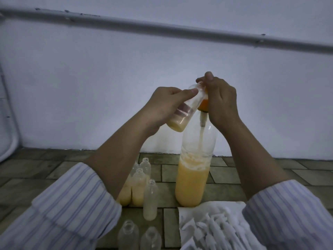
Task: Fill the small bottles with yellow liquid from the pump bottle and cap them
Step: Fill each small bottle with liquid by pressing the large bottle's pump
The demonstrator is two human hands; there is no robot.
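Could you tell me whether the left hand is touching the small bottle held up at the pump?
Touching. The head view shows the left hand wrapped round the tilted small bottle, thumb pressed on its side near the neck.

We cannot see the pump head of the tall clear pump bottle of yellow liquid (193, 179) — the right hand (222, 101) covers it, leaving only an orange collar in view. The left hand (163, 107) hides part of the tilted small clear plastic bottle (182, 116). Behind the left forearm, some of the standing small bottles (138, 188) are partly masked. The bottom edge cuts off two empty clear bottles (128, 237) and the heap of white caps on white paper (214, 228) — too blurred to count.
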